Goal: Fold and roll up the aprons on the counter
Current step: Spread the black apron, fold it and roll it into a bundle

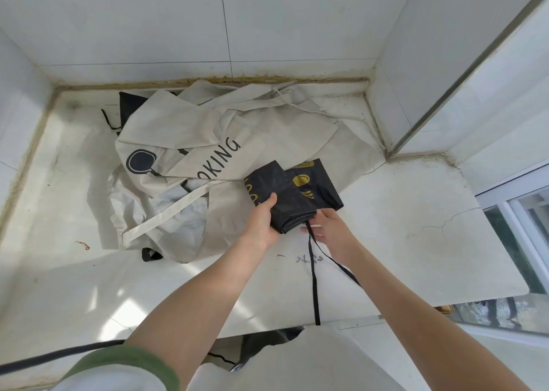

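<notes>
A black apron (pixel 292 193) with gold print is folded into a thick strip and lies on the white counter (pixel 401 236), right of centre. My left hand (pixel 261 221) grips its near left corner, thumb on top. My right hand (pixel 329 230) sits at the near right end, fingers curled at the point where the black straps (pixel 313 274) leave the fold. The straps trail toward me over the counter's front edge. A heap of cream aprons (pixel 208 153) printed with "COOKING" lies unfolded to the left and behind.
Tiled walls close off the back, left and right of the counter. Another black apron (pixel 130 105) peeks out behind the cream heap. Dark fabric (pixel 261 346) hangs below the front edge. A window frame (pixel 517 230) stands at the right. A black cable (pixel 53 355) crosses the lower left.
</notes>
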Tool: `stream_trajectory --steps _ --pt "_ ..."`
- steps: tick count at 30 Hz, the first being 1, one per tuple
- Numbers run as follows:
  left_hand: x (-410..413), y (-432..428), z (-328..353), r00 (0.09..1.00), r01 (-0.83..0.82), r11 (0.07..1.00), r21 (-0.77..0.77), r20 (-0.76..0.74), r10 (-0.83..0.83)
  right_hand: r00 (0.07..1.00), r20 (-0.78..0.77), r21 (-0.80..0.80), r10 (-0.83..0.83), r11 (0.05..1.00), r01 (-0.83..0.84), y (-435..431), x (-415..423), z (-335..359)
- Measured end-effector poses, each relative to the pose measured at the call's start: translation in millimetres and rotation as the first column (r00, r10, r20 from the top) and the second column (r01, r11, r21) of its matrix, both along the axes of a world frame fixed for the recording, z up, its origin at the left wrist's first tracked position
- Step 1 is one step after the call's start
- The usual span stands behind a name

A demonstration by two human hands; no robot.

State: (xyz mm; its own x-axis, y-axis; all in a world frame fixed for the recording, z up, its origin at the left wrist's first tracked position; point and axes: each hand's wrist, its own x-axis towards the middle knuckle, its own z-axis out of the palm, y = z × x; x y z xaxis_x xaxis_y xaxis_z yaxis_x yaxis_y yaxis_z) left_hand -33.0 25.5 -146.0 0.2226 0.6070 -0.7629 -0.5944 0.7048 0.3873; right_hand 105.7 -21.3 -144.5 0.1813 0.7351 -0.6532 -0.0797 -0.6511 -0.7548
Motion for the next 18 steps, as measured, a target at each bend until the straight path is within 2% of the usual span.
stream_trajectory --steps 2,3,8,10,13,18 --pt "2 2 2 1.0 -0.015 1.0 -0.013 0.005 0.015 0.991 -0.102 -0.016 -0.085 0.996 0.084 1 -5 5" --pt "3 3 4 1.0 -0.012 1.0 -0.012 0.006 0.012 0.99 -0.105 -0.024 -0.092 0.996 0.09 2 -5 6" --pt "9 5 6 0.999 0.029 1.0 0.002 -0.036 -0.029 0.984 0.153 -0.101 0.089 0.992 -0.074 5 -5 9" --pt "10 6 5 0.998 0.032 0.999 0.001 -0.057 -0.032 0.951 0.266 -0.089 0.159 0.986 -0.14 3 -8 13" --pt "11 7 2 0.998 0.026 1.0 -0.009 -0.055 -0.026 0.895 0.355 -0.027 0.27 0.96 -0.279 -4 -12 16" --pt "5 10 0 0.995 0.089 0.996 -0.003 -0.045 -0.089 0.768 0.453 0.051 0.453 0.847 -0.53 -12 -24 14"
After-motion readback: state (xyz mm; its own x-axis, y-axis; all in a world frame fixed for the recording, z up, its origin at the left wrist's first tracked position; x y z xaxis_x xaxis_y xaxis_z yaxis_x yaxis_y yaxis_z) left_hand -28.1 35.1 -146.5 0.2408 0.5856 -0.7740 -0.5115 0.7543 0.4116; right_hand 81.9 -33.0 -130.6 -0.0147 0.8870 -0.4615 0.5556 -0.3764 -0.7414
